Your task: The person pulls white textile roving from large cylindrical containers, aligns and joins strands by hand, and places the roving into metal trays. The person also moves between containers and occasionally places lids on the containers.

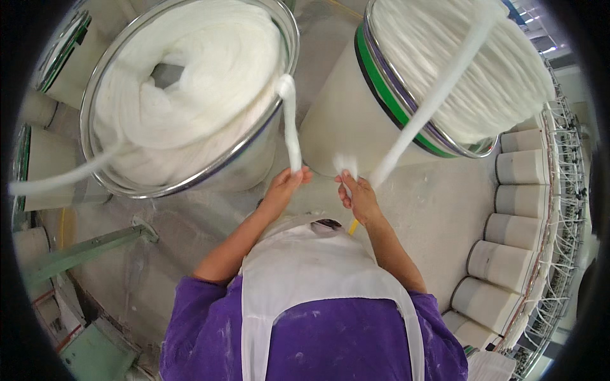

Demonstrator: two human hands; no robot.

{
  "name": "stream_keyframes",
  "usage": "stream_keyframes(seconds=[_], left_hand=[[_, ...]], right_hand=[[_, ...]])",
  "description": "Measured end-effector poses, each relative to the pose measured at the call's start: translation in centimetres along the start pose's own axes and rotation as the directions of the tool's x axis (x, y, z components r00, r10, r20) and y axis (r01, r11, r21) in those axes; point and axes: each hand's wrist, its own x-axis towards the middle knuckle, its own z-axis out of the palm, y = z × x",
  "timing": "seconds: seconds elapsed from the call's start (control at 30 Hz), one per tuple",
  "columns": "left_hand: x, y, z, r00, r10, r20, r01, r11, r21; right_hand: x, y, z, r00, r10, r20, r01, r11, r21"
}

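Left hand [284, 188]: pinches the lower end of the left strand [291, 130] between thumb and fingers; sits below the gap between the left can [251, 166] and the right can [343, 120].
Right hand [361, 197]: pinches a tuft [345, 164] between thumb and fingers; near the left hand, not touching.
Left strand: white, soft; bends over the left can's rim [294, 44] and drops almost straight to the left hand.
Tuft: white, blurred; sticks up past the right hand's fingertips.
Right strand [438, 89]: white; slants from the top edge across the right can to just beside the right hand; cannot tell whether gripped there too.
Left can: filled with a white coil [216, 89], looped around a dark central hole.
Right can: heaped with white fibre [464, 70]; ringed by a green band [381, 95].
Side strand [70, 178]: crosses the left can's rim toward the left edge.
Right side: white drums [521, 166] in a curving row, beside a machine [565, 222].
Lower left: green bar [95, 251], above the floor [171, 273].
Clothing: white apron [305, 273] over a purple shirt [343, 340].
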Motion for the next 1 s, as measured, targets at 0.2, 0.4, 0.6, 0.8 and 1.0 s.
stream_keyframes(seconds=[0.2,0.4,0.6,0.8,1.0], left_hand=[[-1.3,5.0,4.4,0.986,0.045,0.16,-0.004,0.97,-0.244],[-2.3,7.0,5.4,0.978,0.09,0.189,-0.051,0.978,-0.204],[-1.6,6.1,4.6,0.992,0.075,0.102,-0.022,0.896,-0.443],[-0.9,5.8,3.5,0.995,0.096,0.027,-0.072,0.882,-0.466],[-0.7,5.4,3.3,0.969,0.155,-0.193,-0.175,0.98,-0.091]], right_hand=[[-2.0,-2.9,1.2,0.967,-0.254,-0.001,0.253,0.964,0.079],[-3.4,-4.9,3.0,0.931,-0.364,0.027,0.355,0.921,0.157],[-4.0,-4.3,3.7,0.927,-0.376,0.013,0.37,0.918,0.143],[-3.1,-2.0,2.2,0.98,-0.195,0.031,0.184,0.96,0.21],[-2.7,-1.7,2.4,0.968,-0.19,-0.165,0.211,0.97,0.123]])
